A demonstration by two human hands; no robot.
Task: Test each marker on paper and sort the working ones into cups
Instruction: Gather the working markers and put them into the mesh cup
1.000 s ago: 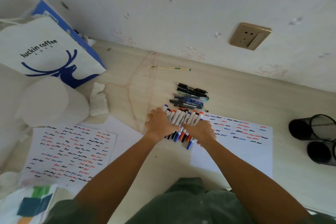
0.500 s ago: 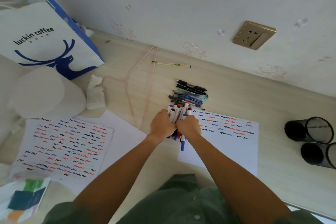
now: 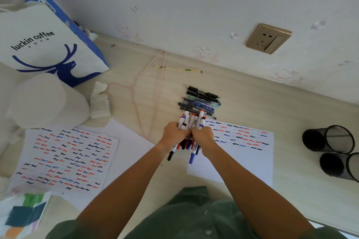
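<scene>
Head view: both hands now clasp one tight bundle of whiteboard markers (image 3: 191, 122) at the near-centre of the desk (image 3: 252, 106). The left hand (image 3: 173, 134) curls round the bundle's left side and the right hand (image 3: 203, 137) round its right side, knuckles touching, fingers wrapped over the barrels. A second ago the same markers lay fanned flat under spread hands; half a second ago they were already pushed together; now the bundle is gathered tighter and tilted more upright, capped ends sticking up past the fists and other ends, a black one and a blue one lowest, poking out below the wrists.

The bundle sits at the left top corner of the test sheet (image 3: 242, 153), which carries rows of red, blue and black squiggles along its far part. Just beyond the bundle, the pile of dark pens (image 3: 200, 101) lies where it was. Two black mesh cups (image 3: 330, 139) lie on their sides at the right edge, well apart from the hands, unchanged. To the left lie a filled squiggle sheet (image 3: 66, 157), a wire hanger (image 3: 151, 91), a crumpled tissue (image 3: 100, 101) and a Luckin Coffee bag (image 3: 44, 42).
</scene>
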